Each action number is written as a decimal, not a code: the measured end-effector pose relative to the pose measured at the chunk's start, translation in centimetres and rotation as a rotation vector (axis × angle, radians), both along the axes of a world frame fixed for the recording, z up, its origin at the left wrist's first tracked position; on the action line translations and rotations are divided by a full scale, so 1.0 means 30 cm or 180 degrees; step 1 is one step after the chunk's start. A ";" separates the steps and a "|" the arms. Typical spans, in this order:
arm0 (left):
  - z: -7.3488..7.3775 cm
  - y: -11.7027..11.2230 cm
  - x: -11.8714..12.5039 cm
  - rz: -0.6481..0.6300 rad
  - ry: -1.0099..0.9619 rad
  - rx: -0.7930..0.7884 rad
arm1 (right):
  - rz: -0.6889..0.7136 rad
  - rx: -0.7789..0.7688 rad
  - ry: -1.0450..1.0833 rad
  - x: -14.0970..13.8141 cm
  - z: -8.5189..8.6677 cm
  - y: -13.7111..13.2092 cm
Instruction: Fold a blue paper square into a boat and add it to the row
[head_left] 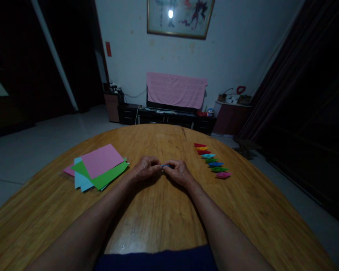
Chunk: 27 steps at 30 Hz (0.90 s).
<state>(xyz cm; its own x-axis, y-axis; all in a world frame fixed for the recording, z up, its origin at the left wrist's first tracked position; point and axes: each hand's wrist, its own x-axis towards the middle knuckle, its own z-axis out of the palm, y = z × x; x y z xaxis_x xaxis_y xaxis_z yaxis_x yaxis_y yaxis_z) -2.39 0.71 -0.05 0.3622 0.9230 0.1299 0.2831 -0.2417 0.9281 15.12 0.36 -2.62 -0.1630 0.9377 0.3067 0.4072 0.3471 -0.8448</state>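
Starting at the far left, we're looking at a loose fan of paper sheets point(97, 167) lying on the wooden table point(161, 222), pink on top, with green and pale blue showing beneath and another pink edge poking out. Nothing is weighting them, so a brushing forearm could be sliding them apart.

Moving right, the left hand point(146, 168) is curling inward, its fingers point(155, 166) clenched and pinching. Meeting it at centre is the right hand point(178, 172), its fingers point(171, 165) closing the same way. Both are grasping a small blue paper piece point(166, 165) between their fingertips, and it's so nearly hidden that its shape is impossible to make out. That's the danger spot: it's tiny, so a slackening pinch could be dropping it, and too hard a squeeze could be crushing it.

Further right, a column of folded paper shapes point(211, 160) is running down the table, from red at the far end through yellow, blue and green to pink at the near end. They're sitting tightly spaced, so one careless sweep could be scattering the lot.

No tray or box is showing by the hands. Over on the right-hand cabinet point(231, 118), a brown box point(222, 98) is sitting, its contents out of sight.
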 end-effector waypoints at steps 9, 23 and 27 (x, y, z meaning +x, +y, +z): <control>0.015 0.000 0.002 0.0036 -0.0081 0.0242 | 0.0152 -0.0264 0.0337 0.008 -0.004 0.006; -0.001 -0.004 -0.003 -0.0032 -0.0533 -0.0366 | 0.0346 -0.0459 0.0334 0.028 0.025 -0.006; -0.006 0.000 -0.007 -0.0100 -0.0628 -0.0560 | 0.0314 -0.0464 0.0269 0.031 0.033 -0.009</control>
